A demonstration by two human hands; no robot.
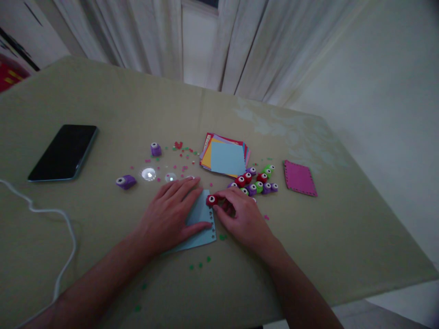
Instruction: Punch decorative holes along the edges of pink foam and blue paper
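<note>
My left hand point(173, 210) lies flat with fingers stretched over a light blue sheet of paper point(200, 237), pressing it to the table. Small punched shapes run down the sheet's right edge. My right hand point(240, 212) is closed in a pinch on a small red craft punch point(211, 200), which sits at the upper part of that edge. Just beyond my right hand is a cluster of red, purple and green punches point(259, 186), partly hidden by it.
Behind my hands lies a stack of coloured paper point(228, 156). At the right is a magenta square point(300, 178) with punched edges. Purple punches point(126, 182), scattered confetti point(185, 157), a dark tablet point(65, 153) and a white cable point(68, 224) occupy the left side.
</note>
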